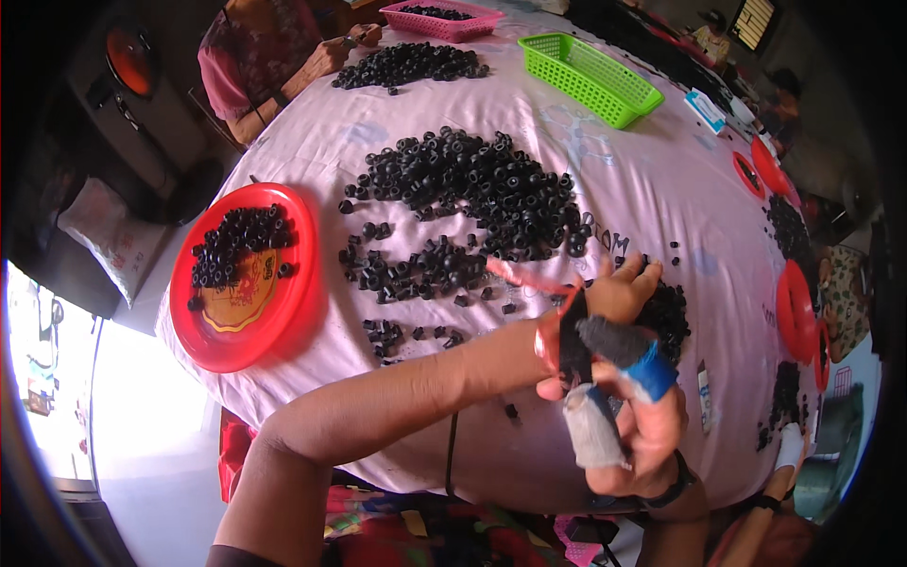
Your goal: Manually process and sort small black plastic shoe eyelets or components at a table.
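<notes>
My left arm crosses from the lower left, and my left hand lies with curled fingers on a small heap of black ring-shaped pieces; what it holds is hidden. A red band and a black strap circle its wrist. My right hand sits just below, with grey cloth covers on its fingers and blue tape on one. Thumb and forefinger pinch the black strap. A big pile of the same black pieces lies further out on the pink cloth-covered table.
A red plate with black pieces sits at left. Far off are another pile, a pink basket and a green basket. Another person sits at the far left corner. Red plates line the right edge.
</notes>
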`<action>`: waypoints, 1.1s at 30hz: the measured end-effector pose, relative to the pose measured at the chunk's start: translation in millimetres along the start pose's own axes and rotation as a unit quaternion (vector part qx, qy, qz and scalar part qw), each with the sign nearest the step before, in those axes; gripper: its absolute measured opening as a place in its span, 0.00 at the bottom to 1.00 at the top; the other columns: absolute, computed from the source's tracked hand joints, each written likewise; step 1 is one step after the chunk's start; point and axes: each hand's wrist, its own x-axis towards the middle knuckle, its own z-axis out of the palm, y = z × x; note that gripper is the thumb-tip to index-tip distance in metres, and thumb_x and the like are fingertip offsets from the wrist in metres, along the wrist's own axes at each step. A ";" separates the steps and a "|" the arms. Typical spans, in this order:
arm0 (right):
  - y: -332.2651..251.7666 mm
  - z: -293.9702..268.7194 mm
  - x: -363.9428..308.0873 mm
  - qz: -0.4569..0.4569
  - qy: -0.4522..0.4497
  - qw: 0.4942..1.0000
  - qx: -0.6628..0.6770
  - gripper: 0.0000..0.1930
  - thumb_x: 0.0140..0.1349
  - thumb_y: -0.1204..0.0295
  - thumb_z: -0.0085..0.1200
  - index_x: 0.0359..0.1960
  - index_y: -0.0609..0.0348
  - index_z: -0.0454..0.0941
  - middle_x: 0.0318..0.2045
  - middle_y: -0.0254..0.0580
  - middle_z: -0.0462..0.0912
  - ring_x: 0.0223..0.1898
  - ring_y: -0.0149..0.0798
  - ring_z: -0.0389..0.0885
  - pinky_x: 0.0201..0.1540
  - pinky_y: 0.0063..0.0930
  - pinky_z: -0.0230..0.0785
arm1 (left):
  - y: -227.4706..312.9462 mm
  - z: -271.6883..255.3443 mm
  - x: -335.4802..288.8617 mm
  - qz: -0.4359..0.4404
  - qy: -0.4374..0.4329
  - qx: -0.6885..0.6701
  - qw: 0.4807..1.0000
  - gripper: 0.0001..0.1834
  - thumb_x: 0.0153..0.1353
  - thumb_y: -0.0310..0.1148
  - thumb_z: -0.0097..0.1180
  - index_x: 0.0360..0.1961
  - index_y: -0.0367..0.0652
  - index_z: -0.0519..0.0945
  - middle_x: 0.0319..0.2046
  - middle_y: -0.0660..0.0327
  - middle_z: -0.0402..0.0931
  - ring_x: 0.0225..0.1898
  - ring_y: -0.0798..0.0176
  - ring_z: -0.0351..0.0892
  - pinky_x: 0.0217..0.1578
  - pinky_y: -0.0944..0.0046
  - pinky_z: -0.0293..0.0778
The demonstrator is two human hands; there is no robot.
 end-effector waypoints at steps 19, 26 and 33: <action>1.6 -7.7 0.9 0.037 0.032 0.980 -0.193 0.25 0.49 0.74 0.60 0.52 0.67 0.76 0.42 0.46 0.84 0.37 0.43 0.79 0.42 0.31 0.72 | 39.9 -100.7 42.6 -0.101 0.245 -0.922 0.283 0.23 0.75 0.46 0.32 0.51 0.38 0.71 0.51 0.51 0.76 0.51 0.55 0.79 0.54 0.52 0.74; 29.2 17.9 29.0 0.244 -0.091 0.947 0.189 0.27 0.56 0.79 0.59 0.59 0.64 0.70 0.48 0.39 0.79 0.48 0.32 0.76 0.51 0.29 0.68 | 45.1 -120.0 33.2 -0.075 0.243 -0.939 0.232 0.25 0.76 0.48 0.30 0.53 0.39 0.72 0.47 0.56 0.78 0.51 0.58 0.79 0.53 0.54 0.74; 66.9 32.1 36.2 0.174 -0.132 0.941 0.258 0.23 0.56 0.78 0.63 0.54 0.66 0.71 0.48 0.40 0.79 0.48 0.31 0.79 0.54 0.27 0.73 | 42.6 -130.7 35.7 -0.064 0.286 -0.915 0.277 0.22 0.75 0.43 0.31 0.45 0.36 0.74 0.41 0.56 0.79 0.45 0.58 0.79 0.51 0.54 0.73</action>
